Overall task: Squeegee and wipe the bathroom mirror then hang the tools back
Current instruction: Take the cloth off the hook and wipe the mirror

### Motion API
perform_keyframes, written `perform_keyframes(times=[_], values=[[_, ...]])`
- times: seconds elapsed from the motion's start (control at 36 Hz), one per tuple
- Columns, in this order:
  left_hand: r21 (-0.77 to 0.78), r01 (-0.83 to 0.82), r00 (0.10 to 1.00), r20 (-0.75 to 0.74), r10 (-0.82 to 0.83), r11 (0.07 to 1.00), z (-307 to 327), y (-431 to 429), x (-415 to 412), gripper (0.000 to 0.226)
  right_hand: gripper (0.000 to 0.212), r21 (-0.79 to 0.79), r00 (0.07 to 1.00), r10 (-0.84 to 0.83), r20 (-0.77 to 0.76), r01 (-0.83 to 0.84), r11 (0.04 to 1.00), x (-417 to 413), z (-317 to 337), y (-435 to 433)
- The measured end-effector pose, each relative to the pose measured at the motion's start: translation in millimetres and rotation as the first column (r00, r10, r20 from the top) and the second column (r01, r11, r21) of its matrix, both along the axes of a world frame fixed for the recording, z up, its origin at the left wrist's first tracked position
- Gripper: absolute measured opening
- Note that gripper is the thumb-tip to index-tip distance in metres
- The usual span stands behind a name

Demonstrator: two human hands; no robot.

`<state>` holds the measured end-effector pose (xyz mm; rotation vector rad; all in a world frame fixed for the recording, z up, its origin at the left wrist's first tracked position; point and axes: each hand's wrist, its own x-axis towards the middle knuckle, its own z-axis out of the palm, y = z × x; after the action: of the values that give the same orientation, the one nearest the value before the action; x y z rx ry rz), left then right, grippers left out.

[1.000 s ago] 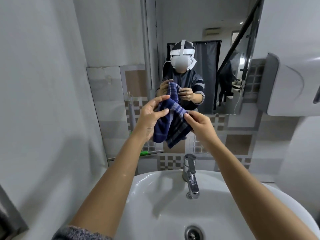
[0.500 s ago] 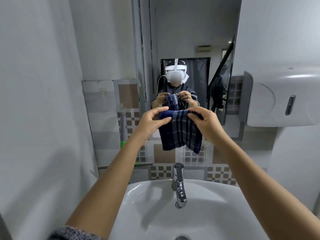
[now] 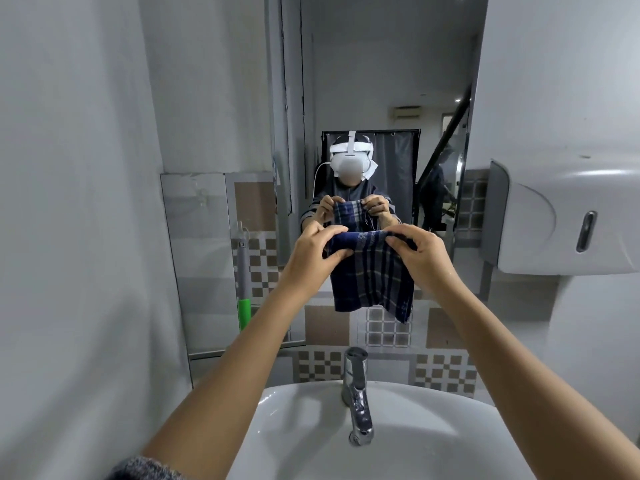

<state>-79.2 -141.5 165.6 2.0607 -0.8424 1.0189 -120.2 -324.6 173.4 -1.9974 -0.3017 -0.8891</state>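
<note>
A dark blue plaid cloth point(image 3: 372, 277) hangs in front of the mirror point(image 3: 381, 98), held by its top edge. My left hand point(image 3: 311, 251) pinches the cloth's upper left corner. My right hand point(image 3: 420, 254) pinches the upper right corner. The cloth is spread flat between them, above the tap. A squeegee with a grey shaft and green grip point(image 3: 243, 289) hangs on the tiled wall to the left of the mirror. The mirror reflects a person holding the cloth.
A white basin point(image 3: 433, 441) with a chrome tap point(image 3: 356, 400) lies below my arms. A white paper dispenser point(image 3: 568, 220) juts from the wall at the right. A plain grey wall point(image 3: 69, 202) closes in on the left.
The cloth was bunched between my hands. It is now pulled out flat by its top corners. My view has tilted up, so more mirror shows.
</note>
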Motion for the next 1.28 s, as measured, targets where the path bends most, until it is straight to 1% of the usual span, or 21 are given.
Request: perform_keyframes(times=[0.19, 0.28, 0.36, 0.5, 0.58, 0.64, 0.75, 0.81, 0.86, 0.94, 1.06, 1.17, 1.28], values=[[-0.030, 0.006, 0.999, 0.032, -0.005, 1.000, 10.7, 9.7, 35.1, 0.034, 0.018, -0.023, 0.999, -0.029, 0.022, 0.029, 0.999, 27.0, 14.6, 11.2], [-0.065, 0.062, 0.998, 0.022, -0.060, 0.996, 21.5, 15.1, 49.4, 0.030, 0.017, -0.063, 0.998, -0.035, 0.049, 0.038, 0.997, 36.6, 29.3, 16.3], [-0.079, 0.135, 0.991, -0.005, -0.136, 0.988, 40.5, 18.2, 59.2, 0.028, 0.017, -0.068, 0.996, -0.052, 0.071, 0.057, 0.996, 45.8, 47.5, 20.8], [-0.143, 0.191, 0.981, -0.003, -0.194, 0.971, 89.5, 18.4, 77.7, 0.025, 0.018, -0.074, 0.983, -0.127, 0.135, 0.137, 0.988, 62.2, 89.1, 26.0], [-0.162, 0.193, 0.980, -0.011, -0.197, 0.968, 118.4, 14.9, 87.6, 0.022, 0.019, -0.108, 0.961, -0.172, 0.217, 0.198, 0.974, 65.9, 105.8, 27.4], [-0.182, 0.184, 0.982, -0.008, -0.188, 0.966, 143.5, 13.3, 93.3, 0.021, 0.020, -0.101, 0.940, -0.198, 0.276, 0.234, 0.967, 71.6, 118.9, 29.2], [-0.219, 0.188, 0.982, 0.046, -0.182, 0.958, 191.2, 10.8, 93.5, 0.016, 0.023, -0.099, 0.922, -0.203, 0.329, 0.248, 0.964, 81.7, 140.7, 37.0], [-0.207, 0.193, 0.981, 0.067, -0.183, 0.959, 209.0, 11.6, 94.7, 0.016, 0.027, -0.123, 0.916, -0.195, 0.350, 0.252, 0.960, 84.2, 151.1, 43.3], [-0.186, 0.199, 0.979, 0.086, -0.186, 0.962, 225.1, 15.0, 96.8, 0.016, 0.029, -0.130, 0.916, -0.160, 0.368, 0.221, 0.967, 87.6, 163.9, 49.5], [-0.181, 0.203, 0.976, 0.118, -0.183, 0.962, 247.3, 24.7, 104.1, 0.016, 0.023, -0.103, 0.915, -0.113, 0.388, 0.165, 0.981, 97.4, 186.3, 56.6], [-0.184, 0.197, 0.975, 0.137, -0.173, 0.963, 265.7, 42.9, 124.0, 0.016, 0.017, -0.069, 0.901, -0.136, 0.411, 0.179, 0.981, 118.0, 218.4, 64.6], [-0.225, 0.200, 0.974, 0.148, -0.169, 0.954, 283.5, 57.0, 145.9, 0.019, 0.015, -0.073, 0.879, -0.151, 0.451, 0.205, 0.976, 139.8, 254.8, 74.2], [-0.245, 0.180, 0.963, 0.243, -0.119, 0.953, 315.1, 56.6, 158.4, 0.019, 0.016, -0.023, 0.837, -0.195, 0.511, 0.240, 0.971, 156.5, 293.2, 84.9]])
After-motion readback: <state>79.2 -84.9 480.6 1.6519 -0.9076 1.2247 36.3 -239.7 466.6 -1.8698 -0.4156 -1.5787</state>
